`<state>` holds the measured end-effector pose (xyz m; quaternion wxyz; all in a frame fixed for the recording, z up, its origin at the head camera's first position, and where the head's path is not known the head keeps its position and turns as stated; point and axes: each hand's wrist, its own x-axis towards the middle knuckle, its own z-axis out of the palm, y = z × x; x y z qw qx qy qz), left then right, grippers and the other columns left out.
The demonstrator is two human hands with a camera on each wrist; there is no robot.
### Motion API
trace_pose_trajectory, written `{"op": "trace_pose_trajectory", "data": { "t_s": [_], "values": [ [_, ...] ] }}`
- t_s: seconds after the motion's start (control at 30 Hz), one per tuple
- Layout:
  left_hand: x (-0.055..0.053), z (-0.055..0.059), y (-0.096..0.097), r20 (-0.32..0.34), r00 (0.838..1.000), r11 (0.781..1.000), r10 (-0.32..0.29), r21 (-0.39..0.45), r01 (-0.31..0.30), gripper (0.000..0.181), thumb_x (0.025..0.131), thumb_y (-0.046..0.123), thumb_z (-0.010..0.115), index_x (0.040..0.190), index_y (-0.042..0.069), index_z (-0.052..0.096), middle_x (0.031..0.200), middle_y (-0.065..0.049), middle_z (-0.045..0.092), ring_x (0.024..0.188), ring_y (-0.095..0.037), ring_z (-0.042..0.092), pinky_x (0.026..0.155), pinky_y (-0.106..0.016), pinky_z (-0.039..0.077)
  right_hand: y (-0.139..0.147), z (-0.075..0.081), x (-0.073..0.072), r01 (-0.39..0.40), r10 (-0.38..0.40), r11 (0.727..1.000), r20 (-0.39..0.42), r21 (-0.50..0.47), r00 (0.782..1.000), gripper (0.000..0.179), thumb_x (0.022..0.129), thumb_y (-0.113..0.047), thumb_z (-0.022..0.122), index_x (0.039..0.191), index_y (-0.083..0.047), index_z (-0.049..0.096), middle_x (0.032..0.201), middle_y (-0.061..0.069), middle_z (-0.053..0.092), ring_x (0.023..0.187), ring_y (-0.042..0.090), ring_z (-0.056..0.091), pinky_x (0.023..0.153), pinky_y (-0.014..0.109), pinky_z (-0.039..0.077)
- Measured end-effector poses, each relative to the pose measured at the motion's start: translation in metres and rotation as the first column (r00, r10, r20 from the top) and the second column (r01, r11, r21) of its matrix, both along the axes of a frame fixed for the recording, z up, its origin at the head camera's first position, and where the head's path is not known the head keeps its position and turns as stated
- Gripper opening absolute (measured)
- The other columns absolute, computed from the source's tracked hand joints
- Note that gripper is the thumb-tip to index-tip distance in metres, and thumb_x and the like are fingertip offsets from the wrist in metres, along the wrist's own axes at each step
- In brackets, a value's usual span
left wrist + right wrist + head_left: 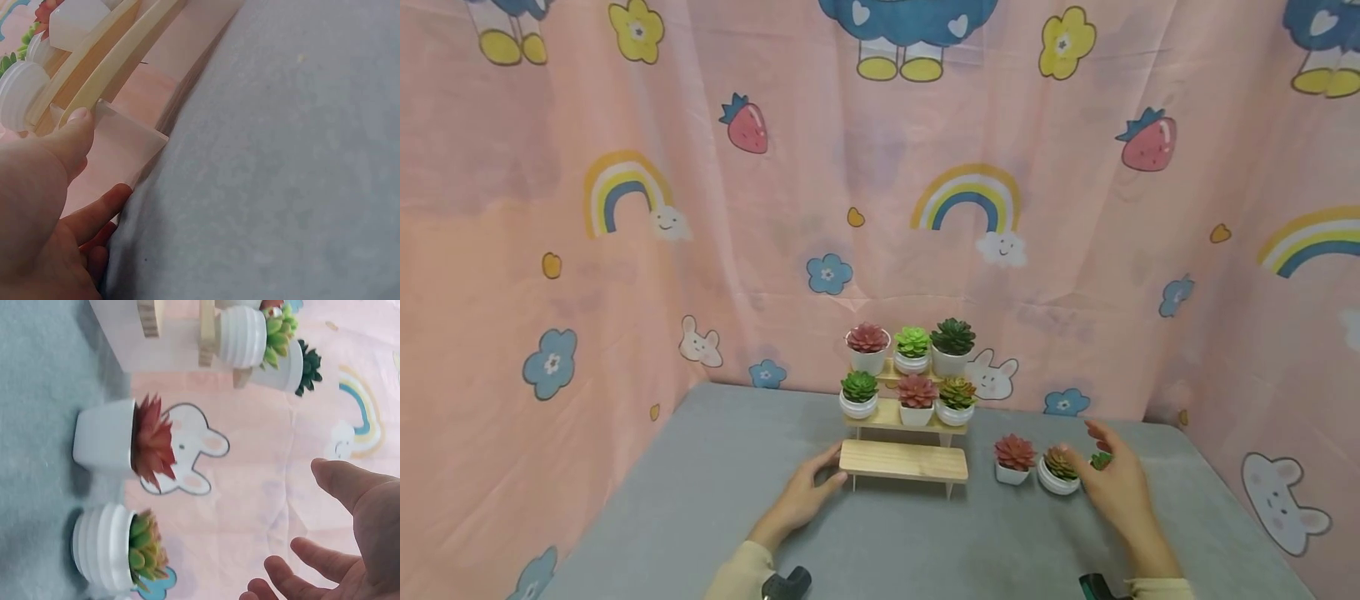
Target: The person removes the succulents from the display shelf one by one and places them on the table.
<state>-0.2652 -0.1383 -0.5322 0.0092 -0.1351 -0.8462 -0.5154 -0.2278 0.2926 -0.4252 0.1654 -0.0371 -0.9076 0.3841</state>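
A three-step wooden display stand (902, 461) with clear side panels stands mid-table. My left hand (803, 497) holds the left end of its bottom step. In the left wrist view, the thumb (78, 125) meets the step's edge and a fingertip (122, 192) reaches the side panel (128, 140). Toward the right, a red succulent (1014, 454) in a square white pot stands beside a yellow-green succulent (1057, 473) in a ribbed round pot. My right hand (1116, 483), fingers spread and holding nothing, is over a green succulent (1101, 460), mostly hidden behind it.
Three potted succulents, including a dark green one (952, 337), line the top step. The middle step bears three more, with a red one (917, 392) in its centre. A pink printed curtain (865, 167) hangs behind and beside the grey table (730, 442).
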Motion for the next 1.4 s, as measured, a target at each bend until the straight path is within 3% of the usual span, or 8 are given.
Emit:
{"op": "trace_pose_trajectory", "data": {
  "t_s": [0.4, 0.63, 0.83, 1.0, 1.4],
  "values": [
    [0.003, -0.003, -0.001, -0.002, 1.000, 1.000, -0.004, 0.005, 0.004, 0.059, 0.100, 0.031, 0.063, 0.153, 0.011, 0.044, 0.139, -0.016, 0.062, 0.144, -0.044, 0.043, 0.119, -0.069, 0.025, -0.030, -0.006, 0.002, -0.103, 0.102, 0.995, 0.116, 0.006, 0.988, 0.074, 0.097, -0.040, 0.067, 0.153, -0.001, 0.037, 0.151, 0.030, 0.043, 0.137, 0.048, 0.043, 0.104, 0.069, 0.041],
    [-0.003, 0.006, 0.001, -0.004, 1.000, 1.000, 0.004, 0.022, -0.004, 0.058, 0.100, 0.028, 0.063, 0.153, 0.012, 0.045, 0.138, -0.018, 0.062, 0.142, -0.043, 0.044, 0.119, -0.068, 0.025, -0.037, -0.009, -0.005, -0.114, 0.113, 0.993, 0.067, 0.011, 0.991, 0.072, 0.097, -0.035, 0.068, 0.151, 0.001, 0.037, 0.147, 0.032, 0.046, 0.134, 0.051, 0.046, 0.106, 0.069, 0.041],
    [-0.004, 0.002, -0.002, -0.009, 1.000, 1.000, 0.002, 0.014, -0.002, 0.058, 0.100, 0.028, 0.063, 0.153, 0.012, 0.045, 0.138, -0.017, 0.063, 0.142, -0.043, 0.045, 0.119, -0.068, 0.025, -0.050, -0.020, -0.008, -0.154, 0.154, 0.988, 0.055, -0.011, 0.986, 0.070, 0.097, -0.031, 0.069, 0.150, 0.002, 0.038, 0.148, 0.032, 0.046, 0.134, 0.051, 0.047, 0.105, 0.067, 0.044],
    [-0.003, -0.001, -0.001, 0.003, 1.000, 1.000, 0.005, -0.002, -0.005, 0.060, 0.100, 0.030, 0.063, 0.154, 0.013, 0.044, 0.139, -0.015, 0.063, 0.144, -0.042, 0.043, 0.120, -0.067, 0.025, -0.056, -0.026, -0.007, -0.177, 0.177, 0.984, 0.046, -0.005, 0.983, 0.070, 0.096, -0.031, 0.071, 0.150, 0.002, 0.041, 0.139, 0.031, 0.055, 0.127, 0.045, 0.054, 0.096, 0.060, 0.051],
    [-0.002, -0.001, -0.001, 0.019, 1.000, 1.000, 0.001, 0.017, -0.002, 0.059, 0.101, 0.030, 0.062, 0.154, 0.012, 0.044, 0.141, -0.017, 0.061, 0.144, -0.042, 0.043, 0.120, -0.068, 0.024, -0.062, -0.024, -0.014, -0.200, 0.201, 0.979, 0.002, -0.037, 0.980, 0.062, 0.098, -0.028, 0.067, 0.148, 0.000, 0.044, 0.132, 0.028, 0.060, 0.120, 0.041, 0.058, 0.100, 0.061, 0.051]
  ]
}}
